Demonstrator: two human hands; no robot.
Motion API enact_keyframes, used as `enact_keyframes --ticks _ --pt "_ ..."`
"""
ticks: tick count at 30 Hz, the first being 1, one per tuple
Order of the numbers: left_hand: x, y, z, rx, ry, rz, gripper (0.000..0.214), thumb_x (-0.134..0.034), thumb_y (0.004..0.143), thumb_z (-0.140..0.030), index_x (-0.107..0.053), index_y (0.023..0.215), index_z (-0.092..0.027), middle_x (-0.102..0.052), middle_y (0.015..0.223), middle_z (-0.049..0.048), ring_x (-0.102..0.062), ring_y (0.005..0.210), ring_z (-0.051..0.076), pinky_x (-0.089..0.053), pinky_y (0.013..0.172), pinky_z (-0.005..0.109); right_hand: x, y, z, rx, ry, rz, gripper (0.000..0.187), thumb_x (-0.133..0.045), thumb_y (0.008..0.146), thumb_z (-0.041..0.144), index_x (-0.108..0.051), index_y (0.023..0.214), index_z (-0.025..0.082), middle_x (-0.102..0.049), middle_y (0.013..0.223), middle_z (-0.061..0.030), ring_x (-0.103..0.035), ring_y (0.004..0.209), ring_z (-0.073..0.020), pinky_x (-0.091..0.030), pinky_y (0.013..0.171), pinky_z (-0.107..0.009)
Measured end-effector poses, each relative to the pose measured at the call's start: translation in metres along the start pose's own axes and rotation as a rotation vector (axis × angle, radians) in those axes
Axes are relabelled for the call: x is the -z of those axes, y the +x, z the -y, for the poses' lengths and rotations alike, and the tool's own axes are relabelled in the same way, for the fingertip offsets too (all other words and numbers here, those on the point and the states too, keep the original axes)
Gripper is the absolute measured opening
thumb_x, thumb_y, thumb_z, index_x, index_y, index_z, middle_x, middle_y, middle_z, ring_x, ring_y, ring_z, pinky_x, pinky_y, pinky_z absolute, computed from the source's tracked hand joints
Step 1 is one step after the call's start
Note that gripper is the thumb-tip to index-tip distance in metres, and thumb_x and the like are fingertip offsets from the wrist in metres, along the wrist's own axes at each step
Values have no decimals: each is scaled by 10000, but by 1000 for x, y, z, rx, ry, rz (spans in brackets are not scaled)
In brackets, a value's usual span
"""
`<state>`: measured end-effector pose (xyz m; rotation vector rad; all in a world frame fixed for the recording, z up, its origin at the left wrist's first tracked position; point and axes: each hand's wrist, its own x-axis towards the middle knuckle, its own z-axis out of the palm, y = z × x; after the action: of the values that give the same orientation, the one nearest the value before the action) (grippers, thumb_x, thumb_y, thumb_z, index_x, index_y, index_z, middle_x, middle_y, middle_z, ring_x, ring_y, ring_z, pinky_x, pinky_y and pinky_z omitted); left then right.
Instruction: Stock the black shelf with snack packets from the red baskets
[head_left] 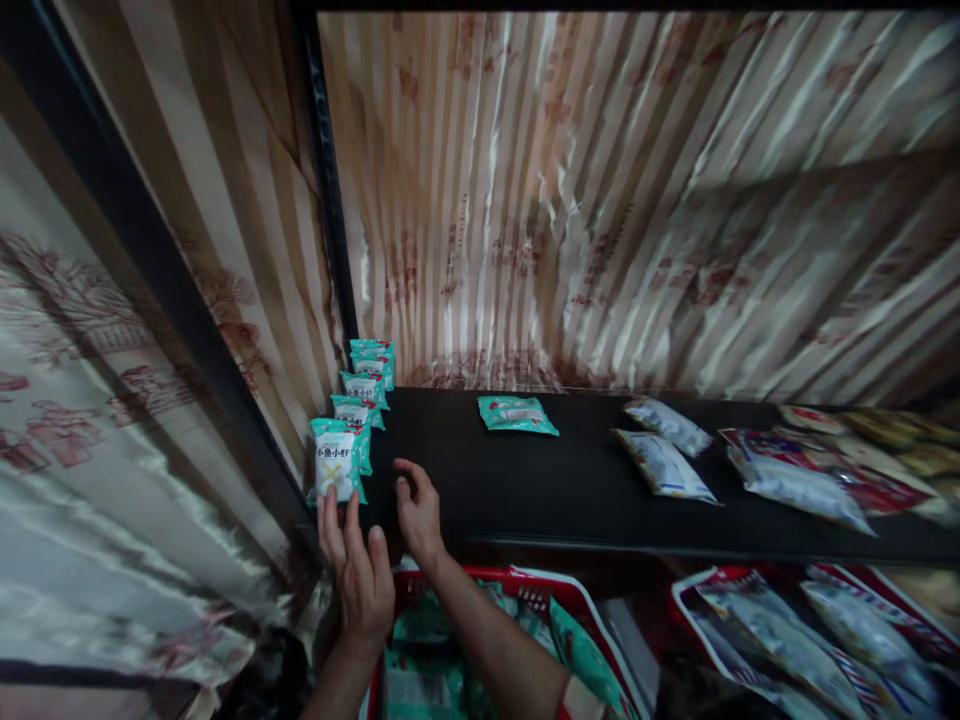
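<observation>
**Front snack packet at your left fingertips**

The front snack packet (337,455), teal and white, stood at the near left end of the black shelf (457,490), heading a row of matching teal packets (364,385) that ran back along the left edge. Its long axis ran roughly upright, its printed face turned toward you.

Your left hand (358,575) was the nearer one. It came up from below, fingers extended and parted, thumb apart, and the fingertips met the packet's lower front; you had no closed grip on it. From that palm, the packet lay straight ahead and slightly left.

Your right hand (420,510) was just right of the row, apart from the front packet, with its fingers loosely curled and nothing visible in it. A lone teal packet (517,414) lay flat beyond it, farther right and toward the back, its long axis running sideways. Below your forearms, a red basket (517,574) held more teal packets.
</observation>
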<state>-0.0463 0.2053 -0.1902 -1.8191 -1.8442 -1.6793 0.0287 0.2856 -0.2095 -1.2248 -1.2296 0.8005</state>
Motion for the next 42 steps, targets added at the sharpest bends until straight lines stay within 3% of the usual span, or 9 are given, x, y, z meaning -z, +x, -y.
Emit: enact_keyframes --ticks 8,13,17,22,25,29,33,37,42 --pt "16 -22 -11 26 18 60 387 -328 916 -195 -433 1284 -135 -231 1466 162 -146 1387 266 -257 1083 464 50 -22 1 -46 21 20 258 -475 787 293 -640 960 197 -669 1005 -54 -602 962 -211 -475 866 -355" --pt "24 -33 -21 17 24 66 353 -334 913 -199 -499 1221 -142 -306 1432 150 -210 1370 255 -261 1083 460 64 -39 -4 -26 -7 39 253 -463 800 289 -633 960 192 -671 995 -56 -605 956 -205 -469 884 -358" --pt "25 -39 -22 -15 19 73 323 -358 901 -189 -539 1166 -151 -356 1405 141 -262 1351 253 -279 1077 465 74 -34 -5 63 -120 56 265 -442 807 266 -631 978 192 -678 990 -60 -614 950 -198 -469 895 -353" --pt "19 -49 -23 -45 25 137 297 -404 869 -181 -566 1117 -165 -463 1322 137 -391 1274 250 -366 1028 462 108 -6 -6 235 -470 46 335 -409 784 165 -636 1029 178 -666 1036 -85 -581 996 -210 -460 918 -371" --pt "12 -56 -27 -36 45 161 295 -401 859 -186 -588 1086 -170 -513 1280 132 -483 1192 245 -436 972 449 140 22 -8 356 -710 52 406 -403 767 105 -620 1105 160 -601 1195 -102 -475 1169 -223 -392 1004 -380" --pt "1 -61 -31 -16 57 202 306 -388 848 -179 -614 1053 -161 -548 1254 132 -546 1129 228 -496 916 407 181 72 -12 318 -1026 84 533 -430 765 103 -501 1286 190 -424 1406 -102 -244 1335 -321 -356 985 -505" --pt "-9 -62 -34 23 40 258 316 -394 830 -145 -630 1036 -183 -547 1271 104 -539 1152 212 -496 932 395 206 120 -19 237 -1176 115 635 -460 762 130 -375 1378 257 -286 1491 -83 -133 1368 -367 -317 967 -564" --pt "-18 -59 -36 16 37 301 339 -378 822 -110 -635 1031 -181 -552 1267 102 -538 1155 199 -494 939 381 216 149 -33 141 -1203 190 676 -478 759 181 -314 1408 281 -338 1466 -77 -173 1351 -386 -310 957 -570" --pt "-24 -51 -36 -19 55 342 356 -354 821 -80 -639 1014 -170 -558 1258 107 -553 1135 182 -502 928 352 217 159 -45 144 -1219 267 548 -484 782 232 -448 1327 273 -411 1419 -74 -320 1266 -370 -346 932 -548"
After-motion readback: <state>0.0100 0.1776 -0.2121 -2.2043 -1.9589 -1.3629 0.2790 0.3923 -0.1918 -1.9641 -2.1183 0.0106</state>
